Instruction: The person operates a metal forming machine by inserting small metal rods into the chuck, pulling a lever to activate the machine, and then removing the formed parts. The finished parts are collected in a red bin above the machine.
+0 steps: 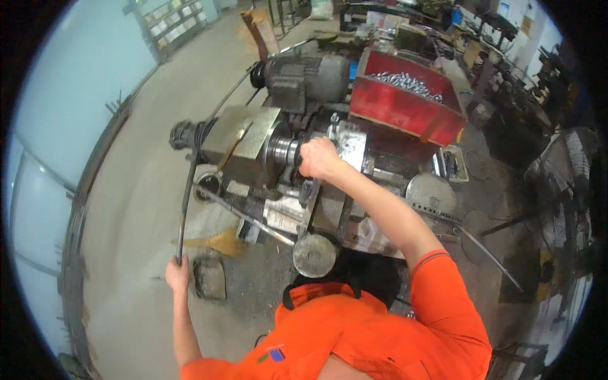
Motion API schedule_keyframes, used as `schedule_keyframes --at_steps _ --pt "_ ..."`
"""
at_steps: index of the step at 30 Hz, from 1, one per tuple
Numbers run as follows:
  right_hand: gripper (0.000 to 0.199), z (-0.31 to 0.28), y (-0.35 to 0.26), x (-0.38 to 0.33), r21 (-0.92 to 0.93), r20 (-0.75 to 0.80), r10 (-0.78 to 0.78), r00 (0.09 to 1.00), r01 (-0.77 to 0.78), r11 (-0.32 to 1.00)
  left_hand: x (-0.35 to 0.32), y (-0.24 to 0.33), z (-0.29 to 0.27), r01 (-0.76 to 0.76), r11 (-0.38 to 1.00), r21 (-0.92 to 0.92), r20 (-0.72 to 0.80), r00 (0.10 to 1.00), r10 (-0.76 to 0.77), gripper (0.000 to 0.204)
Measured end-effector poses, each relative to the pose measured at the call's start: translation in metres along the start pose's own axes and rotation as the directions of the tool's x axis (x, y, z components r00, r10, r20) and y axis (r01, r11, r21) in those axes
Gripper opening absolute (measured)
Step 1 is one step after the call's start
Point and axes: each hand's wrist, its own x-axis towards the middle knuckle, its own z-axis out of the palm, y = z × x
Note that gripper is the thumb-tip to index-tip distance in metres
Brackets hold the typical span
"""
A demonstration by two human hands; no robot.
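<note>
My left hand is closed round the lower end of a long dark lever, which runs up to the left end of the machine's headstock. My right hand is closed at the right end of the shiny round spindle. Its fingers curl away from view, and what they hold, if anything, is hidden. Just right of that hand lies a bright metal block on the machine. Below it, a round metal handwheel stands close to my body.
A red bin of small metal parts sits behind, beside a grey motor. To the right are a round metal disc and a slanting rod. A metal rod crosses the front; a dustpan-like tray lies on the floor.
</note>
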Motion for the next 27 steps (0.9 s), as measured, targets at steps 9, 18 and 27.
schedule_keyframes --at_steps 9,18,27 --pt "0.057 -0.102 0.086 -0.068 0.170 -0.542 0.183 0.820 -0.106 0.980 0.100 0.016 0.009 -0.041 0.836 -0.547 0.358 0.892 0.277 0.030" --pt "0.042 0.006 0.137 -0.347 0.623 -0.065 0.725 0.686 -0.540 0.566 0.124 0.008 0.042 0.171 0.607 -0.776 0.401 0.876 0.267 0.037" --pt "0.023 0.168 0.109 -0.605 0.070 0.161 0.962 0.219 -0.975 0.210 0.131 0.020 0.045 0.275 0.639 -0.718 0.494 0.849 0.189 0.029"
